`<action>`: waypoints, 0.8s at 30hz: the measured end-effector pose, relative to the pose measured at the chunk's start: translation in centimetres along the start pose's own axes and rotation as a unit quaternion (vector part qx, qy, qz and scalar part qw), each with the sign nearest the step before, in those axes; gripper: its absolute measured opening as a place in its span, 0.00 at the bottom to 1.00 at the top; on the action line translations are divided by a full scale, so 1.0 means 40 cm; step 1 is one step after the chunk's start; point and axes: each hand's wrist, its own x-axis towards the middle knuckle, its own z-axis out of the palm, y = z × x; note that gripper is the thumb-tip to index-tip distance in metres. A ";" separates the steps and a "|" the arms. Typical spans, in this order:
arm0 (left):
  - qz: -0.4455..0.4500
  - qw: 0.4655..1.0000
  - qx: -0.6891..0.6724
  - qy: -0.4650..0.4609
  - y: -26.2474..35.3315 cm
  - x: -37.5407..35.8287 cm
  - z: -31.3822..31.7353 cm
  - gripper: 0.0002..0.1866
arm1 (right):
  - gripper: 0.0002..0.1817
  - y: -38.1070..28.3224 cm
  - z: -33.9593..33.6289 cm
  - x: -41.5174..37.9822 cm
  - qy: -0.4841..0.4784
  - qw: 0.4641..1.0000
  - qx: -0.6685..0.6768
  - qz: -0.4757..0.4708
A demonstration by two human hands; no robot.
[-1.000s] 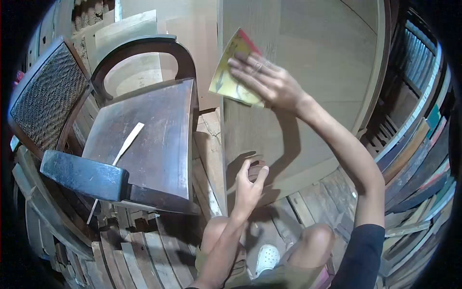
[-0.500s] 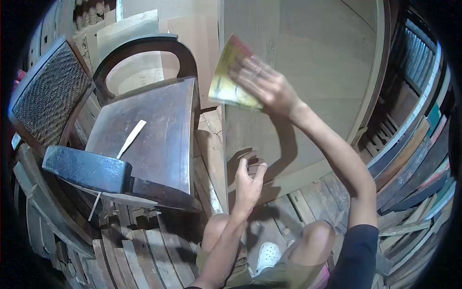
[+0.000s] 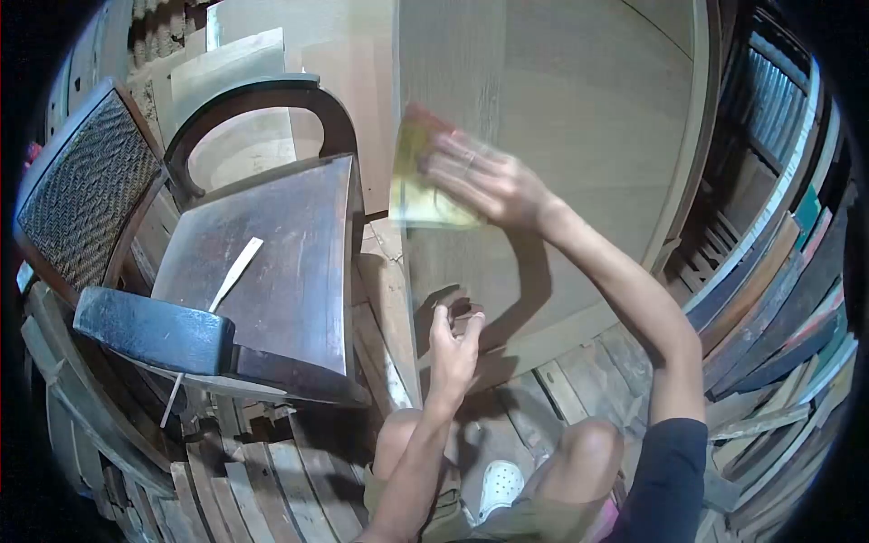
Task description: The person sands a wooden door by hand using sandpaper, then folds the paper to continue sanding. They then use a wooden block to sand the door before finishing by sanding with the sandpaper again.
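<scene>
Right hand (image 3: 489,185) had hold of a yellow sheet (image 3: 407,201) with a red edge, fingers extended across its face, over the left edge of a wooden panel (image 3: 588,136). Fingers and sheet blurred; print unreadable, thumb and sheet underside hidden. Left hand (image 3: 453,357) sat low by the same panel, thumb and finger curled around a dark brown patch. Couldn't tell if that was a gripped object or its own shaded fingers. Shadows of both arms fell on the panel, which ran out of view at the top.

Left of it: dark wooden chair (image 3: 299,213) with a woven back (image 3: 90,185). Seat carried a pale flat stick (image 3: 237,274), lower end hidden behind the armrest (image 3: 154,330). Thin rod (image 3: 172,400) showed below that armrest; unclear if same piece.

Below: white clog (image 3: 501,489) between the knees, partly covered by shorts, on slatted floor. Far right: stacked boards (image 3: 756,281), cut off by the dark lens rim.
</scene>
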 end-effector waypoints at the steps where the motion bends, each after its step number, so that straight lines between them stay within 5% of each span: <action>1: -0.008 1.000 -0.016 -0.007 0.007 0.000 -0.005 0.19 | 0.29 0.018 -0.003 0.015 0.071 0.991 0.005 0.111; 3: -0.022 0.998 -0.057 -0.015 0.017 0.004 -0.003 0.19 | 0.29 0.020 0.015 0.042 0.181 0.939 -0.007 0.292; 6: 0.040 0.997 0.066 0.004 -0.011 0.016 -0.014 0.21 | 0.29 -0.030 0.027 0.008 -0.008 0.999 -0.023 -0.028; 7: 0.024 0.997 0.067 0.001 -0.007 0.014 -0.017 0.22 | 0.26 -0.015 0.017 0.013 0.001 0.999 0.005 -0.031; 10: -0.046 0.998 -0.038 -0.003 0.020 0.018 -0.006 0.21 | 0.25 -0.014 -0.038 0.059 0.182 0.948 -0.006 0.260; 11: 0.041 0.999 0.002 0.014 -0.024 0.029 -0.004 0.21 | 0.25 -0.014 0.015 0.032 0.156 0.967 -0.019 0.202; 14: 0.014 1.000 0.000 -0.027 -0.047 0.034 -0.012 0.19 | 0.24 -0.063 0.043 -0.017 -0.016 0.998 -0.012 -0.057; 15: 0.024 0.999 0.024 -0.026 -0.037 0.034 -0.013 0.16 | 0.26 -0.036 0.040 -0.014 0.006 1.000 0.019 -0.023; 18: 0.026 1.000 0.011 -0.008 -0.018 0.040 -0.015 0.15 | 0.26 -0.042 0.028 0.016 0.162 0.943 0.028 0.288; 21: -0.030 0.999 0.026 -0.020 -0.014 0.037 -0.029 0.16 | 0.27 -0.079 0.054 -0.042 -0.039 0.999 -0.010 -0.021; 22: -0.050 0.998 0.029 -0.033 -0.008 0.036 -0.030 0.16 | 0.24 -0.062 0.048 -0.035 -0.019 0.999 0.038 -0.017; 24: -0.017 0.998 0.044 -0.044 -0.007 0.037 -0.034 0.16 | 0.21 -0.039 0.008 -0.001 0.110 0.966 0.039 0.231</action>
